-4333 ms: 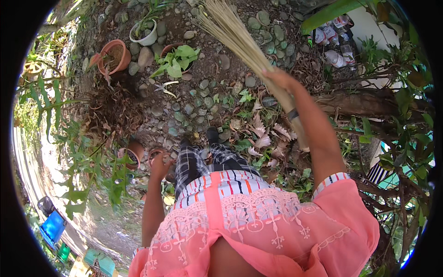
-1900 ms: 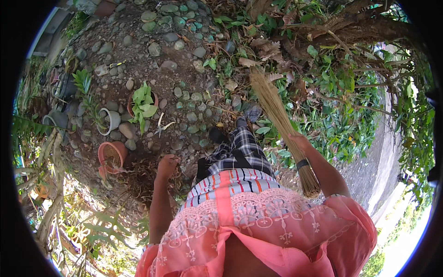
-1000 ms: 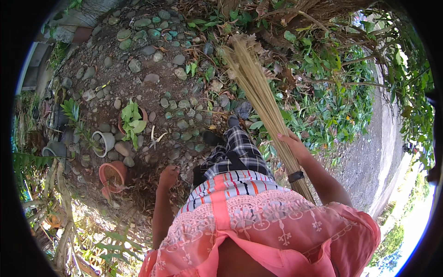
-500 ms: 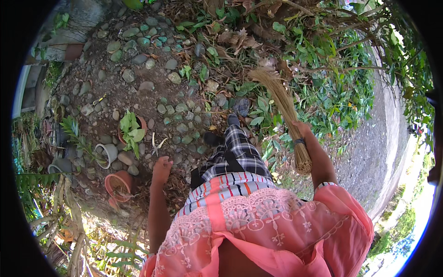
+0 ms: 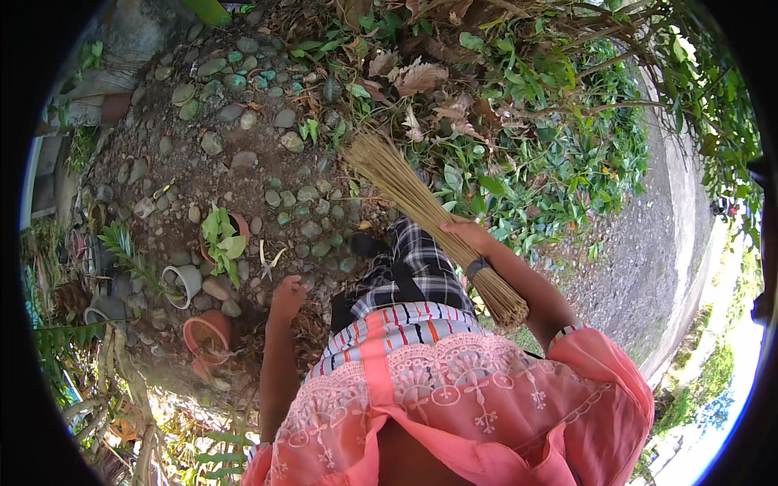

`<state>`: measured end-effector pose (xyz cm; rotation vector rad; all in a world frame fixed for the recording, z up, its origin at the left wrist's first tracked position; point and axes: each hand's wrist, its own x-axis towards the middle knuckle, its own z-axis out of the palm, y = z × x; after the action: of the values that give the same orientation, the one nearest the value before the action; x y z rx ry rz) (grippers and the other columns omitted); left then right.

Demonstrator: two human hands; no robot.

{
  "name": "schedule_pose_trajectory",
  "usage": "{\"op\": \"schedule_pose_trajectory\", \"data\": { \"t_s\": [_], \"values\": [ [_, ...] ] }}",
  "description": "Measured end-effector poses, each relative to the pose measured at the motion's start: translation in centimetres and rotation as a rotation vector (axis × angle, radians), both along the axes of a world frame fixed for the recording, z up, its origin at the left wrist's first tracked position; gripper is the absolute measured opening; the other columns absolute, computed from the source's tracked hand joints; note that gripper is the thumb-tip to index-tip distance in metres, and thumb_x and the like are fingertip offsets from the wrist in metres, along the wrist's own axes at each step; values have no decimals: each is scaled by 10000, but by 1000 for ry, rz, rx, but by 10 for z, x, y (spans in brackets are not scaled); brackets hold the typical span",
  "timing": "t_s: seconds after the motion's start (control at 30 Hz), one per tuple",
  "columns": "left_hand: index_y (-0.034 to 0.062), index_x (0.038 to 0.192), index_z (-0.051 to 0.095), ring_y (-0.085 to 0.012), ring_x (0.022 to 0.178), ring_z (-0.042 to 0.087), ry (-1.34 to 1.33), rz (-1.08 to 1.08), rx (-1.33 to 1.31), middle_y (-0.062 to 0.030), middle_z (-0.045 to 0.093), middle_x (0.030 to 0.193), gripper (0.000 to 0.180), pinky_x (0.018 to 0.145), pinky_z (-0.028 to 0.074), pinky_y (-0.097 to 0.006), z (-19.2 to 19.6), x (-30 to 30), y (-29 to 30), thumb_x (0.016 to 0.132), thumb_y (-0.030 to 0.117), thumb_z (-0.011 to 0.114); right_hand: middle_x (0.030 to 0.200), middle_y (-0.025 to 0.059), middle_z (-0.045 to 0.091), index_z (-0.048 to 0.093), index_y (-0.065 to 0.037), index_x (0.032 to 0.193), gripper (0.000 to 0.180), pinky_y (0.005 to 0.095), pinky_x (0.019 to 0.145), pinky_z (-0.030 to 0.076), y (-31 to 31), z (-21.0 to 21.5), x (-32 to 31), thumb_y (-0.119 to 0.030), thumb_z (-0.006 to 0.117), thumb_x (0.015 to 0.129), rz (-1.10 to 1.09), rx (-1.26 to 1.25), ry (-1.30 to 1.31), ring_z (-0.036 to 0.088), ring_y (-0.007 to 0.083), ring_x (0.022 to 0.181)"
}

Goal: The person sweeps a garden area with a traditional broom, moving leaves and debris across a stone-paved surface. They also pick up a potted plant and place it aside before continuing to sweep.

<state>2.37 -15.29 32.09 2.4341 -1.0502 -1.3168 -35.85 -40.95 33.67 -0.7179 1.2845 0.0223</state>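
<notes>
My right hand (image 5: 470, 236) is wrapped round a stick broom (image 5: 405, 185), a bundle of thin tan bristles bound with a grey band near its butt end. The broom slants across the front of my right leg. Its spread tips lie over the soil at the border between stones and leafy plants. My left hand (image 5: 288, 300) hangs at my left side, its fingers loosely curled, with nothing seen in them. Just beyond it on the ground is a pale forked, peel-like scrap (image 5: 271, 257).
To the left stand a terracotta pot (image 5: 208, 335), a white pot (image 5: 182, 285) and a potted leafy plant (image 5: 224, 236). Rounded stones (image 5: 308, 194) stud the soil ahead. Large dry leaves (image 5: 420, 77) lie among low green plants (image 5: 559, 174). A grey paved road (image 5: 677, 219) runs along the right.
My right hand has swung the broom leftward, and its tips have moved from the green plants to the stony soil. My left hand stays nearly where it was.
</notes>
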Motion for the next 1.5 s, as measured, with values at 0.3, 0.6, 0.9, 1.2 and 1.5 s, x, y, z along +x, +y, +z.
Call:
{"op": "schedule_pose_trajectory", "data": {
  "t_s": [0.3,0.6,0.9,1.2,1.5],
  "values": [
    [1,1084,546,-278,836,625,-67,-12,-33,-150,649,894,359,753,475,-373,8,26,10,821,224,646,891,135,642,562,-10,1168,438,317,625,510,-37,-66,-229,-260,640,816,-291,-215,522,632,207,710],
    [20,1111,558,-311,943,606,64,-108,109,-173,629,1024,402,804,473,-402,-14,5,7,809,272,643,986,155,605,401,-45,1343,618,326,592,542,11,104,-70,-239,655,814,-225,-61,110,634,225,744],
    [22,1130,544,-275,911,620,84,0,-35,-167,622,1013,380,790,487,-371,17,3,-59,844,259,622,971,163,620,434,-61,1322,622,318,572,527,-29,-32,-1,-309,670,803,-52,-61,89,636,239,754],
    [31,1083,549,-319,867,610,-2,44,79,-151,645,888,400,784,474,-397,-10,10,18,798,285,666,992,87,623,437,-64,1334,576,281,689,502,-29,69,-93,-265,641,833,-32,-253,149,610,150,790],
    [76,1261,454,-243,1109,515,658,451,-74,-118,537,1217,539,927,401,-389,19,-25,-36,890,463,509,1041,231,612,322,-206,1399,675,416,828,490,6,117,74,-348,631,815,816,-740,-33,619,370,915]
  ]
}}
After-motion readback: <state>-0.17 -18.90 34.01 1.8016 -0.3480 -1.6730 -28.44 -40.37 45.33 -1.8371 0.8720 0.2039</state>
